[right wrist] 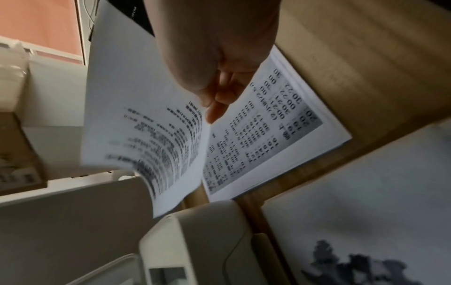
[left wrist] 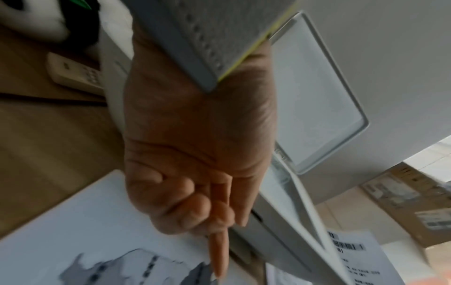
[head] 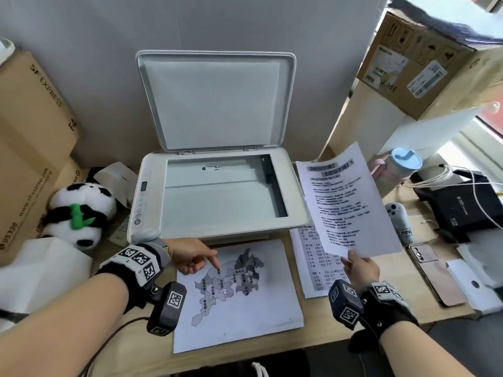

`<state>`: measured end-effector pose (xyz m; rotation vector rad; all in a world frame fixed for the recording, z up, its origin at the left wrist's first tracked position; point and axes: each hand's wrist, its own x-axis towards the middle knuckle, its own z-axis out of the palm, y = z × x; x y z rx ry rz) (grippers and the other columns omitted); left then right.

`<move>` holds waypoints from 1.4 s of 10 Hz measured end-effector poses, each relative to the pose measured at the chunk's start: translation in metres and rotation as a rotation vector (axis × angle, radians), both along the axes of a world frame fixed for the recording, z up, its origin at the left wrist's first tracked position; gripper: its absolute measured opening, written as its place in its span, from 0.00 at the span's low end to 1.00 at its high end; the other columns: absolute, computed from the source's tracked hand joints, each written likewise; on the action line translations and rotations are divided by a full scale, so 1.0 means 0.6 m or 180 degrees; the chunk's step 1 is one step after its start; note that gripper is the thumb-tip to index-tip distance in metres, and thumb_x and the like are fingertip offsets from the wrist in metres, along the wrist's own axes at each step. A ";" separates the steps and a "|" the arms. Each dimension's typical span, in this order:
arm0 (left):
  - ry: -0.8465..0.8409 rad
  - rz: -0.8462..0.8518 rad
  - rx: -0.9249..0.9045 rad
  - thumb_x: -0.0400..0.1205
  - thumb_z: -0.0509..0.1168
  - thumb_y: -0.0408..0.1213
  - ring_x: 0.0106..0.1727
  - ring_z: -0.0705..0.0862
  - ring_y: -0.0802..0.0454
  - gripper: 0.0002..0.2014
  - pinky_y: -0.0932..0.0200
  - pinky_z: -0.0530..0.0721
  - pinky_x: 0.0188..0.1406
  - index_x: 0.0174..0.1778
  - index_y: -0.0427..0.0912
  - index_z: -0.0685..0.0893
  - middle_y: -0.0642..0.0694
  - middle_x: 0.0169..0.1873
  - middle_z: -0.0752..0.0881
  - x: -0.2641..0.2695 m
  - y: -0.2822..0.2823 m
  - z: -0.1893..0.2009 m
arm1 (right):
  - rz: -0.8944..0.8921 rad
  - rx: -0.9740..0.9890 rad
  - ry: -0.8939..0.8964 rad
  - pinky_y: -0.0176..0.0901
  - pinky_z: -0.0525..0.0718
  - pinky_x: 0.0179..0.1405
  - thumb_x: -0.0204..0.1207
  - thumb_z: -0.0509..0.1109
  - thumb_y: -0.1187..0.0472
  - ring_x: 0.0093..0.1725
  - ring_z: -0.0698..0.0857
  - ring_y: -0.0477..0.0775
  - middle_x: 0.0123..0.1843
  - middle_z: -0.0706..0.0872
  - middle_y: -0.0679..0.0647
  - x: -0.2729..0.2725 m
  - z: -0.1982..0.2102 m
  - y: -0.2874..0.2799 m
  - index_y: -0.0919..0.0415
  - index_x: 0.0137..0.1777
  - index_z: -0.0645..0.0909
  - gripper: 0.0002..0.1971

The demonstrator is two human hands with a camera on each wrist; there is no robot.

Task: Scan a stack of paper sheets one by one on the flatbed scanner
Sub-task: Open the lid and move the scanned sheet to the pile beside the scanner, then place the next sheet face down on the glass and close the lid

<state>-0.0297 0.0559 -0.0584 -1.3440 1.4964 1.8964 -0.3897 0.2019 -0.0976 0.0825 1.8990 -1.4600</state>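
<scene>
The white flatbed scanner (head: pixel 295 191) stands mid-desk with its lid (head: pixel 215 102) raised and its glass (head: pixel 220 191) bare. In front of it lies a sheet printed with a grey map (head: pixel 245 308). My left hand (head: pixel 206 261) touches that map with a straight index finger (left wrist: pixel 218 256), the other fingers curled. To the scanner's right, my right hand (head: pixel 359 268) pinches the bottom edge of a text sheet (head: pixel 345 202) and holds it lifted above a paper stack (head: pixel 313 268) topped by a number table. The right wrist view shows this sheet (right wrist: pixel 136 115) bent over the stack (right wrist: pixel 268 125).
A panda plush (head: pixel 79 213) and cardboard boxes (head: pixel 30 131) crowd the left. On the right are another box (head: pixel 424 69), a lidded cup (head: pixel 402 161), a black box (head: pixel 462 205) with cables, a grey remote (head: pixel 400 219) and a phone (head: pixel 435 273).
</scene>
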 end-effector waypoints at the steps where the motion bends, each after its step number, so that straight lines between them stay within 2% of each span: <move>1: -0.0167 0.0393 -0.0056 0.87 0.54 0.43 0.17 0.73 0.58 0.15 0.68 0.69 0.17 0.53 0.42 0.84 0.50 0.19 0.77 0.012 0.015 -0.028 | 0.0163 0.0521 0.0058 0.26 0.70 0.10 0.80 0.61 0.69 0.11 0.77 0.40 0.33 0.81 0.60 -0.004 -0.025 0.014 0.64 0.37 0.71 0.09; 2: -0.0295 0.1232 -0.0162 0.86 0.58 0.39 0.17 0.76 0.57 0.12 0.67 0.68 0.19 0.54 0.38 0.84 0.45 0.24 0.81 0.021 0.029 -0.061 | 0.0580 0.0959 0.0228 0.35 0.78 0.23 0.79 0.62 0.71 0.23 0.81 0.51 0.18 0.82 0.54 -0.011 -0.054 0.029 0.64 0.35 0.70 0.11; 3: -0.0569 0.2028 -0.0418 0.86 0.56 0.36 0.15 0.76 0.58 0.13 0.69 0.67 0.16 0.61 0.34 0.80 0.43 0.29 0.80 0.028 0.043 -0.096 | 0.0925 0.1292 0.0154 0.42 0.81 0.33 0.80 0.62 0.70 0.31 0.81 0.55 0.21 0.83 0.55 -0.019 -0.084 0.045 0.63 0.34 0.70 0.12; 4: -0.0798 0.2380 -0.0539 0.85 0.57 0.35 0.25 0.75 0.55 0.14 0.68 0.66 0.21 0.63 0.35 0.80 0.44 0.32 0.80 0.034 0.054 -0.122 | 0.1075 0.1364 -0.0055 0.45 0.82 0.40 0.80 0.63 0.68 0.34 0.83 0.56 0.22 0.85 0.55 -0.023 -0.115 0.059 0.63 0.35 0.73 0.11; 5: -0.0871 0.2472 -0.0626 0.85 0.58 0.35 0.29 0.74 0.54 0.15 0.65 0.65 0.25 0.64 0.33 0.79 0.45 0.33 0.79 0.029 0.061 -0.146 | 0.1055 0.1375 -0.0210 0.45 0.81 0.42 0.81 0.64 0.62 0.34 0.81 0.54 0.19 0.84 0.51 -0.030 -0.145 0.072 0.61 0.37 0.74 0.10; 6: -0.0942 0.2432 -0.0900 0.86 0.56 0.31 0.32 0.76 0.48 0.16 0.64 0.62 0.27 0.67 0.29 0.78 0.39 0.39 0.81 0.021 0.062 -0.160 | 0.1074 0.1676 -0.0271 0.44 0.79 0.37 0.79 0.65 0.49 0.32 0.79 0.55 0.19 0.83 0.52 -0.030 -0.172 0.074 0.61 0.34 0.77 0.18; 7: -0.1172 0.2215 -0.1105 0.86 0.55 0.30 0.64 0.80 0.33 0.18 0.61 0.69 0.32 0.70 0.27 0.75 0.29 0.65 0.79 0.013 0.058 -0.169 | 0.1376 0.2211 -0.0041 0.49 0.78 0.43 0.73 0.57 0.40 0.37 0.83 0.61 0.34 0.85 0.62 -0.024 -0.178 0.069 0.56 0.23 0.80 0.26; 8: -0.1417 0.2002 -0.1152 0.87 0.53 0.31 0.73 0.74 0.35 0.19 0.62 0.70 0.42 0.72 0.25 0.73 0.29 0.71 0.75 0.007 0.055 -0.170 | 0.1506 0.2145 0.0086 0.42 0.75 0.29 0.80 0.60 0.48 0.30 0.77 0.59 0.33 0.81 0.64 0.034 -0.117 0.039 0.65 0.34 0.78 0.21; 9: -0.1575 0.1938 -0.1176 0.87 0.50 0.29 0.73 0.73 0.36 0.19 0.64 0.66 0.48 0.72 0.25 0.72 0.30 0.71 0.74 0.010 0.051 -0.167 | 0.1423 0.1827 -0.0029 0.27 0.63 0.10 0.82 0.61 0.60 0.19 0.72 0.55 0.28 0.76 0.61 0.068 -0.086 0.009 0.71 0.39 0.75 0.14; 10: -0.1742 0.1860 -0.1204 0.88 0.49 0.32 0.72 0.75 0.39 0.18 0.59 0.72 0.59 0.66 0.28 0.78 0.33 0.65 0.80 0.032 0.054 -0.173 | 0.1794 0.1781 0.0227 0.36 0.72 0.22 0.80 0.62 0.62 0.24 0.78 0.54 0.31 0.81 0.60 0.098 -0.084 -0.021 0.68 0.35 0.78 0.14; 11: -0.1738 0.1898 -0.1147 0.86 0.52 0.34 0.69 0.78 0.38 0.16 0.55 0.75 0.60 0.58 0.29 0.82 0.32 0.57 0.84 0.048 0.056 -0.188 | 0.2383 0.1879 0.0571 0.49 0.84 0.46 0.77 0.64 0.60 0.40 0.85 0.60 0.42 0.88 0.64 0.120 -0.079 -0.038 0.62 0.32 0.81 0.14; 12: -0.1717 0.1972 -0.0971 0.86 0.54 0.34 0.70 0.77 0.36 0.19 0.61 0.69 0.49 0.70 0.28 0.76 0.31 0.68 0.78 0.060 0.063 -0.200 | 0.2791 0.2106 0.0955 0.50 0.81 0.59 0.78 0.64 0.62 0.55 0.85 0.65 0.54 0.87 0.65 0.152 -0.067 -0.058 0.68 0.47 0.86 0.11; 13: -0.1704 0.2193 -0.0879 0.85 0.56 0.35 0.70 0.77 0.36 0.20 0.61 0.70 0.49 0.71 0.30 0.75 0.32 0.69 0.77 0.064 0.075 -0.191 | 0.3193 0.2330 0.1055 0.46 0.77 0.62 0.81 0.61 0.59 0.66 0.80 0.63 0.65 0.83 0.64 0.171 -0.065 -0.067 0.66 0.64 0.81 0.17; 14: -0.1746 0.2190 -0.0835 0.84 0.57 0.36 0.70 0.77 0.36 0.20 0.61 0.69 0.49 0.70 0.29 0.76 0.32 0.68 0.78 0.066 0.076 -0.194 | 0.3255 0.2384 0.1151 0.46 0.77 0.62 0.81 0.60 0.59 0.67 0.80 0.63 0.66 0.82 0.65 0.177 -0.068 -0.071 0.68 0.66 0.80 0.19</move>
